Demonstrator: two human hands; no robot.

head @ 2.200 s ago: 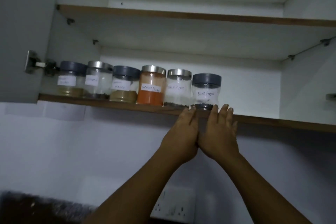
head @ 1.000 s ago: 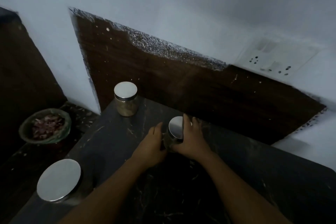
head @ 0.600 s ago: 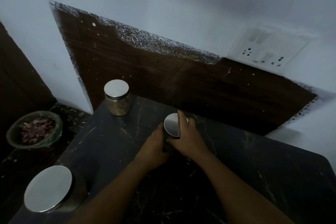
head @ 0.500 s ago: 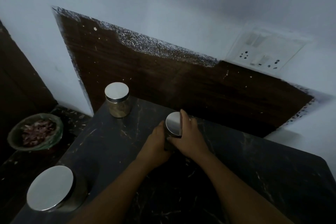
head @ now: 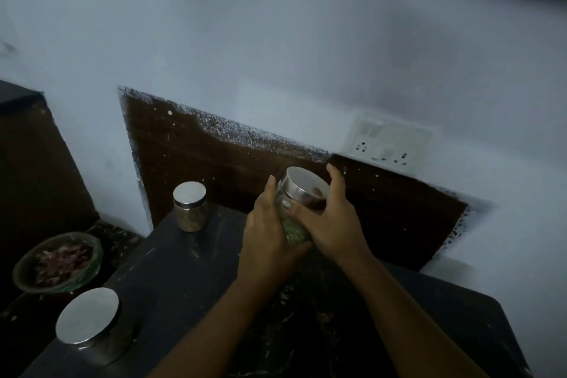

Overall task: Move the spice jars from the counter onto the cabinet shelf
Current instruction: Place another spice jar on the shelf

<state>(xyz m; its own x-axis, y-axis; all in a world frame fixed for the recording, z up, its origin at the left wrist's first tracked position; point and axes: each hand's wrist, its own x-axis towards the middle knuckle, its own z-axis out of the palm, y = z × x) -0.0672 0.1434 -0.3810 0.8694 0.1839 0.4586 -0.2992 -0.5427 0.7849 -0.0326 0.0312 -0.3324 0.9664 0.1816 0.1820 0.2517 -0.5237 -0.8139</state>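
- Lifted off the bench [head: 190,279] now, the spice jar [head: 294,209] sits higher against the brown wall panel [head: 233,169] than half a second ago, when its base was still down on the dark stone; its steel lid [head: 303,186] tilts toward the wall.
- Both hands cup the jar from opposite sides: the left hand [head: 268,233] wraps the glass body low down, and the right hand [head: 329,221] curls round the shoulder, thumb across the front and fingers spread behind the lid.
- Probably two hands are used because the glass is smooth and the jar must go well overhead; the low left palm bears the weight while the right steadies the top.
- Greenish contents show between the palms.
- Two more steel-lidded jars wait on the bench: a small jar [head: 190,207] near the panel's left edge and a large jar [head: 89,324] at the near left corner, both apparently unmoved.
- Beside the bench, lower left, a green bowl [head: 58,261] holds reddish scraps.
- Neither cabinet nor shelf is in view, so the carry upward is yet to come.
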